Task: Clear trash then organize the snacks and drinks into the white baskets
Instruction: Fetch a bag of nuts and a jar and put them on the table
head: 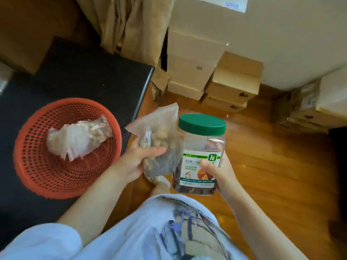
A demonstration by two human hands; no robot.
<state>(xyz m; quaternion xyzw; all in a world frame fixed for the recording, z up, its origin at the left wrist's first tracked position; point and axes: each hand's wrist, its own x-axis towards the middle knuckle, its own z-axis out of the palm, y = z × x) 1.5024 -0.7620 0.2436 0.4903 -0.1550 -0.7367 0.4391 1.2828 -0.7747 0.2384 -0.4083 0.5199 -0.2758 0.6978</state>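
Observation:
My left hand (138,160) grips a clear zip bag of mixed nuts (159,139), held upright over the wooden floor just past the table's right edge. My right hand (219,171) holds a clear plastic jar of nuts (199,156) with a green lid and a white-green label, right beside the bag. On the black table (90,79) to the left stands a round red mesh basket (37,166) with a crumpled clear bag of snacks (77,139) lying inside. No white basket shows in this view.
Stacked cardboard and white boxes (231,85) line the wall ahead and to the right. A beige curtain (131,27) hangs behind the table. The wooden floor (272,166) stretches to the right. My light shirt fills the bottom of the view.

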